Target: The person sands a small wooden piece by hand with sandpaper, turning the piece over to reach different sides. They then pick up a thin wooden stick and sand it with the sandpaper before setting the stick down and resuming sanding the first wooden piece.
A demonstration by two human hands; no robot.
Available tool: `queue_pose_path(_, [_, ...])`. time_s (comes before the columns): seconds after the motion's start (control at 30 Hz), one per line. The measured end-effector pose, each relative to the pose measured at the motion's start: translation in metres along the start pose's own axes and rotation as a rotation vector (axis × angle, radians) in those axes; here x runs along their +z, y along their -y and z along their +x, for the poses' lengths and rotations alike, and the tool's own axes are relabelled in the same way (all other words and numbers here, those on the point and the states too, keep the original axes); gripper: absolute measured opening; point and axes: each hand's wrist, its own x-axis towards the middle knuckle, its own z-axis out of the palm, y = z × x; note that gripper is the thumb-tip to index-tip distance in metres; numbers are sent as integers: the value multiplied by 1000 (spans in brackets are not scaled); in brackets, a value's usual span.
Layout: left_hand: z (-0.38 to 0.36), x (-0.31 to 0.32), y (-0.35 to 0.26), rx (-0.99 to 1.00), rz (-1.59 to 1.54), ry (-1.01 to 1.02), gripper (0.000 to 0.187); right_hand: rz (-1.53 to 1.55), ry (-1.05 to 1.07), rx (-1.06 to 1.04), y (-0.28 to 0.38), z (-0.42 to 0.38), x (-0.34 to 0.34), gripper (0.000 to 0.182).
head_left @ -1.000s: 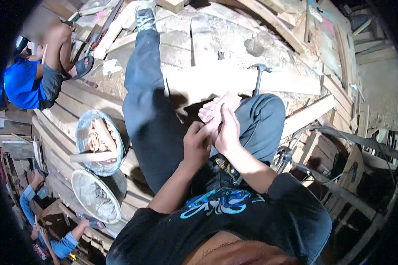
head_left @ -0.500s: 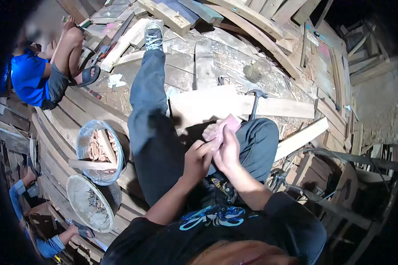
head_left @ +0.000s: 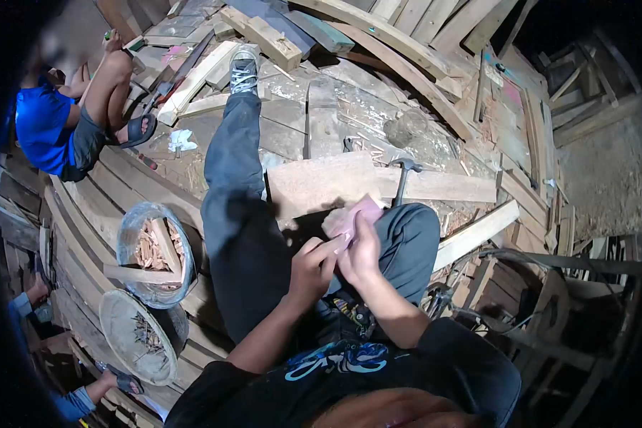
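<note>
Above my lap, my right hand (head_left: 364,250) grips a small pink sheet or packet (head_left: 366,209), its thumb lying along it. My left hand (head_left: 312,265) is beside it with fingers bent, its fingertips meeting the right hand near the lower end of the pink thing; what they pinch is too small to make out. Beyond the hands, a wide pale board (head_left: 324,182) lies on the floor between my legs. A hammer (head_left: 403,178) rests across a longer plank (head_left: 446,185), next to my bent knee.
Two buckets stand at the left, one with wood chips (head_left: 125,239), one with nails (head_left: 114,335). A person in a blue shirt (head_left: 43,128) sits at the upper left; another person's limbs show at the lower left. Timber beams (head_left: 406,78) lie across the far side.
The view has shifted slightly, so the surroundings sit a little further left. My hands remain together at the pink thing, and the left fingers have moved slightly against it.
</note>
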Motion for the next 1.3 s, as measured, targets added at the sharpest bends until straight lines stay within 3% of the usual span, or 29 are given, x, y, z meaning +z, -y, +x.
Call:
queue_pose_path(0.07, [-2,0,-1,-32,-8,1,27,-9,-85,-62,1,4,-3,34])
queue_pose_path(0.17, [-2,4,4,80,-45,-104,27,-70,36,2,-7,-13,5,36])
queue_pose_path(0.27, [-1,-3,-7,-79,21,74,26,-66,-31,-41,5,-1,-1,36])
queue_pose_path(0.3, [-3,0,-2,-45,2,43,26,-58,-67,-81,6,-2,5,36])
queue_pose_path(0.4, [-2,4,3,53,-54,-98,26,-70,23,2,-4,-18,12,31])
queue_pose_path(0.47, [-3,1,4,37,15,-18,28,25,89,-3,-3,-5,-4,29])
queue_pose_path(0.57, [-5,1,2,-55,6,38,30,-66,-127,-33,-2,-9,3,28])
queue_pose_path(0.67, [0,0,0,60,-15,-37,30,-54,58,24,-2,-15,8,31])
queue_pose_path(0.7, [-1,-4,-2,-53,11,72,29,-30,10,-28,0,-8,3,31])
queue_pose_path(0.8, [-1,0,-2,-65,-11,61,26,-10,-71,-87,-6,-8,5,31])
queue_pose_path(0.83, [-1,3,3,27,-59,-39,27,-31,-43,-54,-11,-14,4,31])
queue_pose_path(0.97, [-1,-5,-3,-114,40,144,24,14,-7,-69,-8,-6,-6,33])
queue_pose_path(1.1, [-3,2,4,39,-102,-37,24,-61,23,-21,-12,-18,1,35])
queue_pose_path(1.2, [-3,-2,-1,-76,4,126,25,-7,-105,-110,-3,-11,1,35])
queue_pose_path(1.27, [-2,1,1,38,-32,26,26,145,119,-81,-24,-7,-22,32])
queue_pose_path(1.3, [-2,1,0,11,-45,16,25,68,63,-51,-18,-14,-13,32])
